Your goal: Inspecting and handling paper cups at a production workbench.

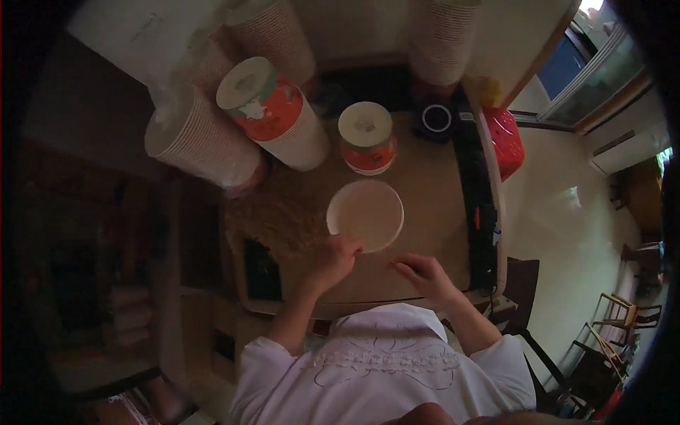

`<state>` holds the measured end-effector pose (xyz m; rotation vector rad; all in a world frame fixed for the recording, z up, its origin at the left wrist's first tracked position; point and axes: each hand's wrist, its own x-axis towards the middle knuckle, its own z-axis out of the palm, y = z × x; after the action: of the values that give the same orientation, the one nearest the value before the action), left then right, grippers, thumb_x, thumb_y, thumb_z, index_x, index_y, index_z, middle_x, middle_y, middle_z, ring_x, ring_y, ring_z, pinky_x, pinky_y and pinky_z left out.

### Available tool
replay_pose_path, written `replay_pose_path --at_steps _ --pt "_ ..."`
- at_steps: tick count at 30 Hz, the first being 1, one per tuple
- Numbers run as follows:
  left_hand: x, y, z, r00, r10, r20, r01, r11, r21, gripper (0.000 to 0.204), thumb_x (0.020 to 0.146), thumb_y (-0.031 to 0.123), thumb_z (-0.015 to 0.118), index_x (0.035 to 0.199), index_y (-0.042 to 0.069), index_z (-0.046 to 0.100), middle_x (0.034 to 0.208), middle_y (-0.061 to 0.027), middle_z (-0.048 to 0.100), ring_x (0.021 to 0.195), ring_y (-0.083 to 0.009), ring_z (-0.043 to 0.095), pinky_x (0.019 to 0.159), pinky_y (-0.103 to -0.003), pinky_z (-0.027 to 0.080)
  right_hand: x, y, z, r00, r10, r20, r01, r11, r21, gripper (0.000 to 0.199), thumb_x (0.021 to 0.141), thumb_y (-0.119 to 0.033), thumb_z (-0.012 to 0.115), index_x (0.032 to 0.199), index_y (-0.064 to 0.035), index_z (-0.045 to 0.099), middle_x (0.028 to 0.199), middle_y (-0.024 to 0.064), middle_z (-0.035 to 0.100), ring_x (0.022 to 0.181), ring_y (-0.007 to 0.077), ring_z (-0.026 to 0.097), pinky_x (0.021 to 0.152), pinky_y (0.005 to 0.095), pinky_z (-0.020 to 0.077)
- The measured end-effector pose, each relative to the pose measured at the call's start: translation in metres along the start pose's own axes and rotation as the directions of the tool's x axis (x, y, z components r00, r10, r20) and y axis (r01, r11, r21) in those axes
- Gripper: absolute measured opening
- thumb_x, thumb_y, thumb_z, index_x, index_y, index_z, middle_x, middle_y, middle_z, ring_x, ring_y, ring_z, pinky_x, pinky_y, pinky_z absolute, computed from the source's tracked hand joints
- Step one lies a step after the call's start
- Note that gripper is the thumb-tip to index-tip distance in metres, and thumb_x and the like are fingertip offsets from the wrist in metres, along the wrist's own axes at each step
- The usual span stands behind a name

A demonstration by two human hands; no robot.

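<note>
A white paper tub (366, 214) stands mouth up on the brown tabletop in front of me. My left hand (338, 258) is closed on its near left rim, with the fingertips at the edge. Just right of the tub, apart from it, is my right hand (423, 276). Its thumb and fingers are pinched together, and whatever they hold, if anything, is too small to make out. Behind the tub sits a short upside-down stack of printed tubs (367, 138), red and green with a pale base on top. A loose brown heap of thin strands (276, 218) lies beside my left hand.
A taller stack of tubs (273, 117) leans at the back left, near bagged white stacks (202, 138). Another tall stack (445, 42) rises at the back. A dark round object (435, 120) sits at the back right. A red plastic stool (503, 142) stands beyond the table's right edge.
</note>
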<state>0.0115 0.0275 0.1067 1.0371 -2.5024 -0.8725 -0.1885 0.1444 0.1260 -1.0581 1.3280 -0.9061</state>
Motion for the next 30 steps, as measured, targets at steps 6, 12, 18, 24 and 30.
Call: replay_pose_path --at_steps 6,12,18,24,30 --pt "-0.033 -0.030 0.035 0.936 0.172 0.306 -0.227 0.962 0.151 0.012 0.070 0.002 0.052 0.078 0.006 0.060 0.094 -0.0098 0.059 0.098 -0.0287 0.053 0.088 -0.036 0.043 0.010 -0.016 -0.024 0.987 -0.117 0.113 0.131 0.984 -0.120 0.015 0.089 -0.012 0.052 0.093 -0.0014 0.062 0.085 0.0079 0.064 0.080 0.0130 0.057 0.076 0.0279 0.0454" --pt "-0.049 -0.067 0.049 0.994 0.046 0.102 -0.035 0.994 -0.102 0.030 0.076 0.004 0.053 0.104 0.007 0.060 0.132 -0.0129 0.039 0.127 -0.0274 0.031 0.099 -0.036 0.037 0.014 -0.018 -0.036 0.982 -0.048 0.185 0.090 0.971 -0.223 0.014 0.087 -0.011 0.053 0.093 -0.0018 0.062 0.083 0.0086 0.063 0.077 0.0118 0.056 0.073 0.0264 0.0452" --pt "-0.064 -0.078 0.039 0.997 0.070 0.028 -0.072 0.994 0.083 0.042 0.077 -0.001 0.053 0.119 0.007 0.049 0.133 -0.0107 0.039 0.123 -0.0282 0.038 0.097 -0.032 0.038 0.013 -0.022 -0.044 0.988 0.012 0.152 0.032 0.958 -0.286 0.013 0.086 -0.009 0.054 0.091 -0.0008 0.062 0.083 0.0082 0.063 0.078 0.0103 0.057 0.073 0.0247 0.0453" --pt "-0.087 -0.078 0.062 0.945 -0.321 -0.070 0.219 0.774 -0.594 0.046 0.074 0.002 0.062 0.117 0.005 0.046 0.115 -0.0106 0.052 0.101 -0.0183 0.055 0.082 -0.030 0.046 0.018 -0.026 -0.031 0.983 -0.047 0.178 0.084 0.975 -0.204 0.013 0.087 -0.009 0.053 0.092 -0.0017 0.062 0.082 0.0053 0.063 0.077 0.0092 0.056 0.072 0.0243 0.0450" --pt "-0.084 -0.084 0.087 0.868 -0.493 0.060 0.387 0.595 -0.704 0.035 0.078 0.009 0.065 0.110 0.003 0.051 0.101 -0.0087 0.060 0.093 -0.0171 0.058 0.080 -0.030 0.047 0.038 -0.046 -0.004 0.981 -0.085 0.174 0.110 0.984 -0.143 0.014 0.089 -0.010 0.051 0.094 -0.0030 0.062 0.083 0.0023 0.063 0.080 0.0076 0.055 0.074 0.0239 0.0442"
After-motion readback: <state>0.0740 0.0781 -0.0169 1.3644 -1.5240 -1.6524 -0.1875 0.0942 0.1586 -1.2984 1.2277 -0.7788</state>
